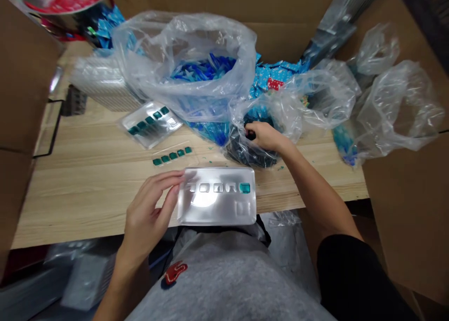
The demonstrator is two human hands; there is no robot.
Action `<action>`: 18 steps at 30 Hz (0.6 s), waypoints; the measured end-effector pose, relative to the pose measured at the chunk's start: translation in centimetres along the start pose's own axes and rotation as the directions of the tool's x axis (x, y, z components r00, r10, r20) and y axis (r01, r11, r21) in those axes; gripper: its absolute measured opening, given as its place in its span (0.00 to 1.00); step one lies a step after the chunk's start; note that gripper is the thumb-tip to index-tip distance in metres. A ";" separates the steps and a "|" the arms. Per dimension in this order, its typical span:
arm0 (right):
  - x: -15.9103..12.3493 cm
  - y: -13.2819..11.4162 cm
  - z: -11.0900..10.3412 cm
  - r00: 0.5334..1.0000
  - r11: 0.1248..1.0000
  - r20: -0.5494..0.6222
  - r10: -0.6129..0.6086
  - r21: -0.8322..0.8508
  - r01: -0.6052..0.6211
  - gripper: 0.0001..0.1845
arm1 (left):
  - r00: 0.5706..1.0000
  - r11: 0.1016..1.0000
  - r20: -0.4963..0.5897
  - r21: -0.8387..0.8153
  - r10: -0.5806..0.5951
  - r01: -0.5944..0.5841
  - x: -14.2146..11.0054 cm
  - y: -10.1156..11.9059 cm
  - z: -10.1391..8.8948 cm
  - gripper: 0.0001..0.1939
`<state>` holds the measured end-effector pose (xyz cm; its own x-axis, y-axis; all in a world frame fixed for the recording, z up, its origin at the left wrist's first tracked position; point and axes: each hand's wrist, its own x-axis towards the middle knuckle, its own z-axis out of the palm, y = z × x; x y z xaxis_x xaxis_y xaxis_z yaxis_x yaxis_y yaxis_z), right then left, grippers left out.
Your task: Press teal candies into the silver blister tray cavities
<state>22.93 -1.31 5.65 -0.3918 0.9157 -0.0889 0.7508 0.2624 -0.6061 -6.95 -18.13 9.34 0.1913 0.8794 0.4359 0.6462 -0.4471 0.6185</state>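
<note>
Nearest to the camera is the person's grey shirt [224, 283], with a small red mark on it. The left hand [147, 213] is half open and its fingers hold the left edge of a clear plastic tray [217, 199]. This tray lies at the near edge of the wooden table [87, 204], in front of the person. It has a row of small square cavities, and one teal square piece [244, 188] sits in the cavity at the right end.

The right hand [266, 136] is farther away, at the opening of a clear plastic bag [266, 113] with dark pieces [250, 155] inside. Its fingers are bent, but I cannot tell if they grip a piece. Just behind the near tray, five small teal pieces [172, 156] lie in a row on the table. To the left of them is a second plastic tray [150, 124] with teal pieces in it.

Farther away, a large plastic bag [185, 64] holds many blue pieces [203, 68]. More clear bags [400, 110] lie at the right, and cardboard walls [28, 78] stand around the table.
</note>
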 end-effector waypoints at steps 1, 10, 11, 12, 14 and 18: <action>-0.2 0.0 -0.3 0.999 0.999 -0.039 0.006 0.049 -0.004 0.08 | 1.000 1.000 -0.007 -0.003 -0.001 0.001 0.0 -0.1 -0.1 0.11; -3.5 0.5 -1.3 0.936 0.748 -0.238 0.258 0.663 -0.038 0.10 | 0.998 0.987 0.011 -0.144 -0.064 0.065 2.8 -0.1 -0.7 0.08; -3.7 0.4 -1.2 0.935 0.699 -0.220 0.279 0.714 -0.041 0.11 | 0.998 0.987 0.037 -0.156 -0.044 0.049 3.7 -0.1 -0.5 0.08; -3.8 0.3 -1.1 0.935 0.651 -0.201 0.293 0.758 -0.041 0.12 | 0.997 0.985 0.073 -0.168 -0.018 0.030 4.7 0.0 -0.2 0.07; -4.0 -0.1 -0.9 0.937 0.559 -0.171 0.303 0.829 -0.029 0.15 | 0.987 0.980 0.160 -0.199 0.033 0.000 6.9 0.2 0.9 0.08; -4.3 -1.6 -0.6 0.949 0.413 -0.142 0.281 0.911 0.014 0.18 | 0.934 0.948 0.356 -0.310 0.042 0.075 12.1 0.9 4.4 0.12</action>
<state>23.68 -5.51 7.47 -0.0856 0.9861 -0.1422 -0.1796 -0.1557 -0.9713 -0.84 -7.17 12.25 0.4684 0.8605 0.2004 0.3981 -0.4080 0.8216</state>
